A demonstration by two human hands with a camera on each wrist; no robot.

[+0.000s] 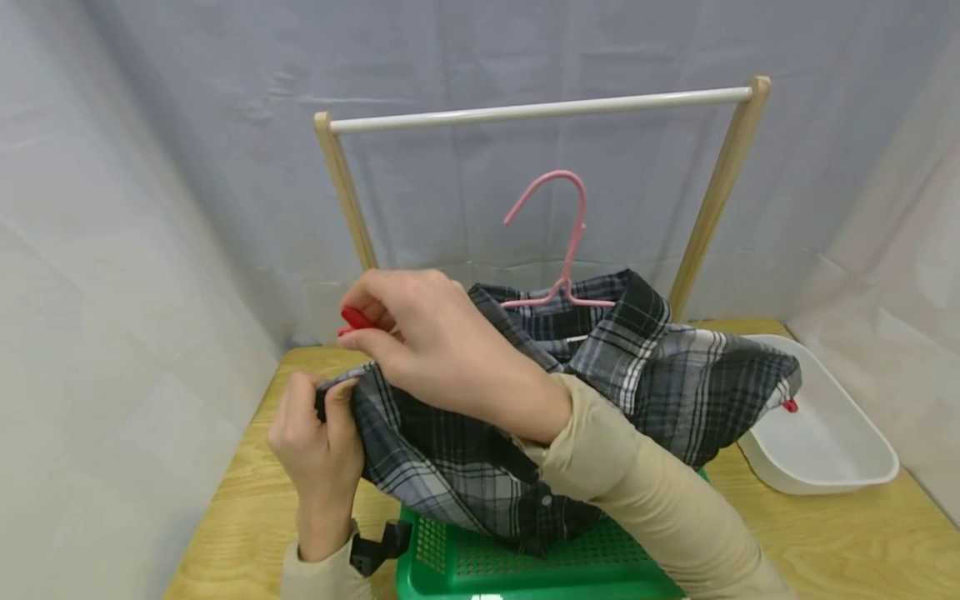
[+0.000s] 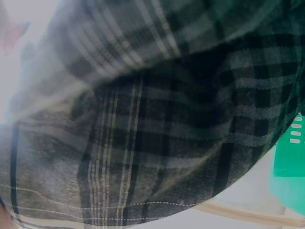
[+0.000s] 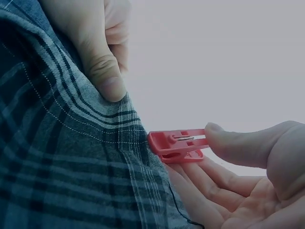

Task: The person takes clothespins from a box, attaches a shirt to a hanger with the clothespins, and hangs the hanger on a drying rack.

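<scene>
Pinching a red clothespin (image 3: 177, 144) at the plaid shirt's (image 1: 480, 417) edge, the right hand (image 1: 442, 350) holds it ready.
Left hand (image 1: 318, 450) grips the hem taut above the green basket (image 1: 525, 567), steadying the fabric.

Dark plaid shirt (image 2: 157, 129) close across the view, green basket (image 2: 289, 171) at right edge.

Grey-black plaid shirt (image 1: 600, 375) bunched up, draped on a pink hanger (image 1: 562, 250) above the green basket (image 1: 525, 567); shirt's left edge pinched by the left hand (image 1: 318, 450); red clothespin (image 3: 176, 145) held in the right hand (image 1: 442, 350), jaws at the shirt's hem; second red clothespin (image 1: 790, 406) on the shirt's right end.
</scene>
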